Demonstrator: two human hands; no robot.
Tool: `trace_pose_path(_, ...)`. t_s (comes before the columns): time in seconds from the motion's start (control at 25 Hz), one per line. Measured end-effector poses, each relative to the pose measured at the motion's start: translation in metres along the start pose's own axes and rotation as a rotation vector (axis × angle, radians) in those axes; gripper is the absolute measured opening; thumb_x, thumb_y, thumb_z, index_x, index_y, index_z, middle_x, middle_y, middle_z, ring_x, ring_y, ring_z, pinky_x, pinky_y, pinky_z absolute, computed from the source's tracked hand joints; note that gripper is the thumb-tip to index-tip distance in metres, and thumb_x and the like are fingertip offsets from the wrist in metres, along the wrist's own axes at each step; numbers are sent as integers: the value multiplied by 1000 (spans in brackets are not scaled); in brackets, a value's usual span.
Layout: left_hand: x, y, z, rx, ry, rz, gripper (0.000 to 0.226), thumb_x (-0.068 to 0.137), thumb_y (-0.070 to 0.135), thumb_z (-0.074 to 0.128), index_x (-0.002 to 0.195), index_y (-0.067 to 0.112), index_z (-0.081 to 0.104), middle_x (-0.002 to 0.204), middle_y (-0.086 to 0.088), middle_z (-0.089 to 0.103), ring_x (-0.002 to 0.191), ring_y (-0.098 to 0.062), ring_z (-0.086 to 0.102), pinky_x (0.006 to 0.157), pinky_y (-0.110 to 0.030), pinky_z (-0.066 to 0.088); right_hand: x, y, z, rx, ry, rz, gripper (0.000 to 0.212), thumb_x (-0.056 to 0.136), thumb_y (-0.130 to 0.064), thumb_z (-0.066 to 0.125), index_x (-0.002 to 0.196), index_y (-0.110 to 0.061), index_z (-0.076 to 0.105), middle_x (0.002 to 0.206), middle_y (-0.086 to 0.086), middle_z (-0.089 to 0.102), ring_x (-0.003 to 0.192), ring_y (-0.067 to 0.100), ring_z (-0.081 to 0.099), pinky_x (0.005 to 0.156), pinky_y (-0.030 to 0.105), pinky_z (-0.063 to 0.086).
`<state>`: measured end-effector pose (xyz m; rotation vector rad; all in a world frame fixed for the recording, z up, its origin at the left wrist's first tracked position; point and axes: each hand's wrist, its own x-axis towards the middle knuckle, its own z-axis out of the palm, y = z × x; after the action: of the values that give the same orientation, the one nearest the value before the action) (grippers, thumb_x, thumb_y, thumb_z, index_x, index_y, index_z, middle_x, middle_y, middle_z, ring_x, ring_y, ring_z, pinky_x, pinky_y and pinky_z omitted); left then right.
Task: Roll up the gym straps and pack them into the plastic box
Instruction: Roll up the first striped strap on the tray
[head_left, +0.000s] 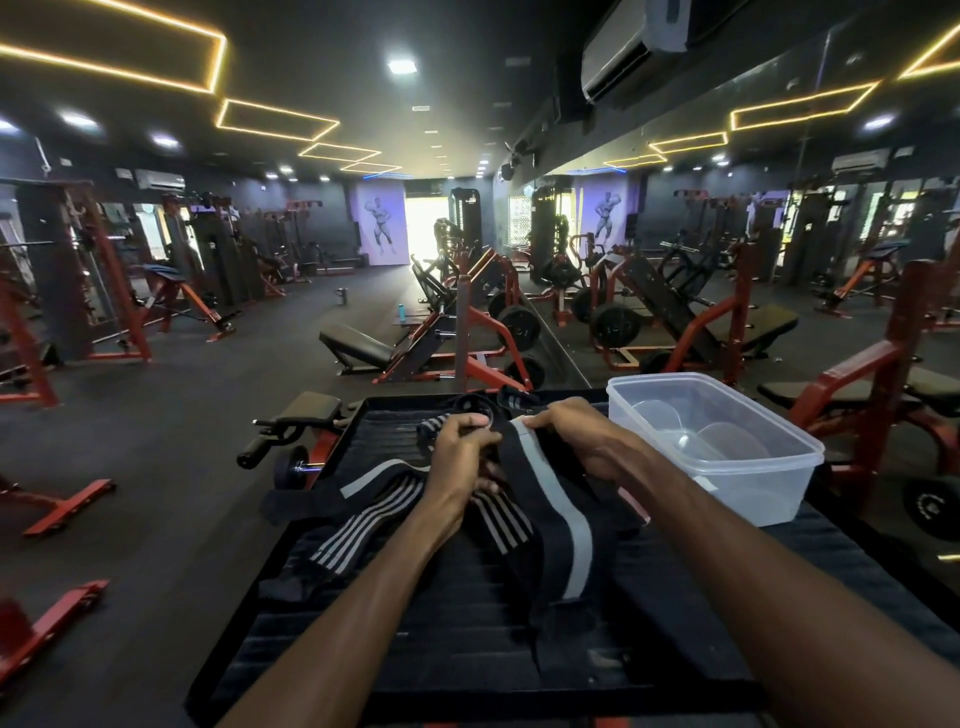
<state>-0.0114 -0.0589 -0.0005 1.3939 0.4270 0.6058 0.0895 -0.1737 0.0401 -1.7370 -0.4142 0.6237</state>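
Both hands are down on the black ribbed bench (374, 644), working at the far end of a heap of gym straps. The left hand (460, 457) has its fingers curled round a bunched black strap with thin grey stripes (374, 525), gripping it near the middle of the pile. The right hand (576, 436) pinches the far end of the wide black strap with one broad grey band (561, 509), thumb and fingers closed on the edge, and that strap runs back toward the person across the bench. More straps lie loose under and around both hands; one dark coil (475, 405) sits just beyond the left fingers. The clear plastic box (727, 467) stands open at the right edge of the bench, just beside the right hand, with no strap inside it. Around the bench is a dim gym: red-framed machines, a black padded incline seat (356, 345), plates, a mirror wall on the right, yellow light strips overhead.
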Motion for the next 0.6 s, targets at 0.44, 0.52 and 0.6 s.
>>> trace_pose_path(0.44, 65, -27, -91, 1668, -21, 103, 52, 89, 33, 53, 134, 9, 42, 141, -15, 46, 131, -37, 38, 105, -52, 35, 1, 43, 18, 229, -89, -44, 30, 93, 6, 53, 120, -4, 61, 113, 23, 72, 96, 33, 70, 87, 45, 58)
trace_pose_path(0.52, 72, -30, -100, 1676, -86, 25, 53, 90, 39, 52, 134, 12, 42, 142, -14, 47, 132, -35, 40, 105, -53, 35, 11, 51, 28, 204, -73, -16, 30, 92, 5, 53, 121, -3, 59, 114, 23, 71, 99, 35, 70, 89, 46, 58)
trace_pose_path(0.6, 75, -33, -103, 1712, -178, -39, 52, 92, 44, 52, 135, 17, 43, 142, -12, 49, 132, -34, 42, 105, -55, 34, 19, 60, 38, 165, -78, 12, 31, 92, 5, 54, 122, -2, 56, 115, 22, 70, 104, 35, 69, 94, 49, 56)
